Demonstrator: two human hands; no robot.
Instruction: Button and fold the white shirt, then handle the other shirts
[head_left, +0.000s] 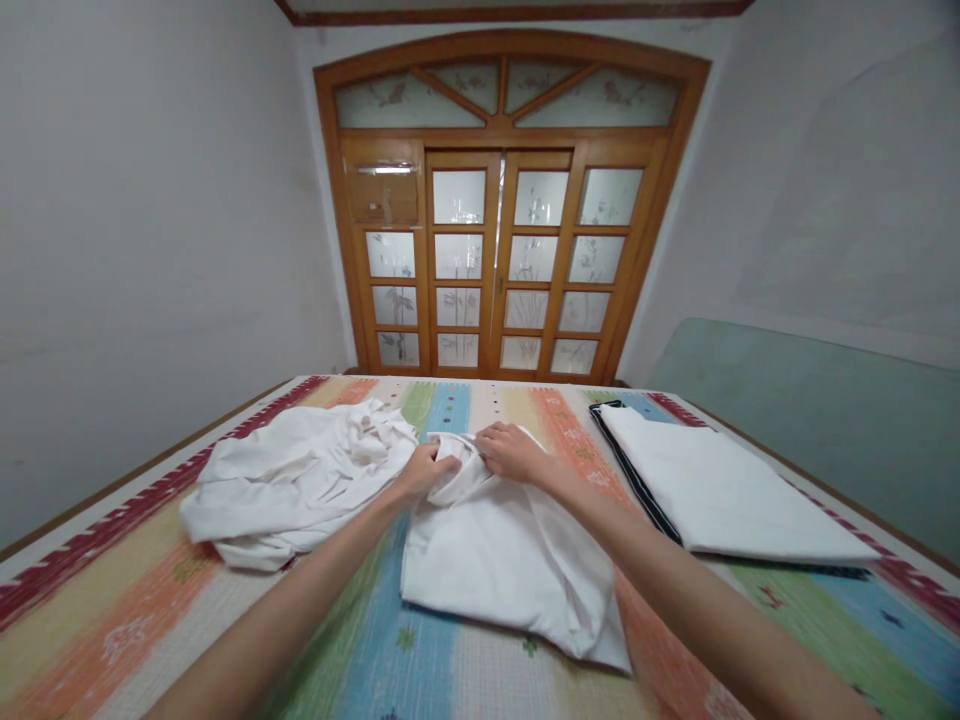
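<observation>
A white cloth garment (pixel 510 560), partly folded and wrinkled, lies in front of me on a striped, colourful cover (pixel 427 660). My left hand (pixel 429 470) pinches its far left edge between thumb and fingers. Close by, my right hand (pixel 510 452) is closed on the same far edge, with its fingertips partly hidden in the fabric. Between the two hands the cloth is bunched up. Which kind of garment it is cannot be made out. To the left sits a crumpled heap of white cloth (pixel 292 480), apart from my hands.
On the right, a flat folded white cloth (pixel 720 490) rests on a dark folded fabric (pixel 637 480) with a light stripe. A pale green padded panel (pixel 825 420) stands along the right wall. Wooden doors with glass panes (pixel 499 250) are beyond the far edge.
</observation>
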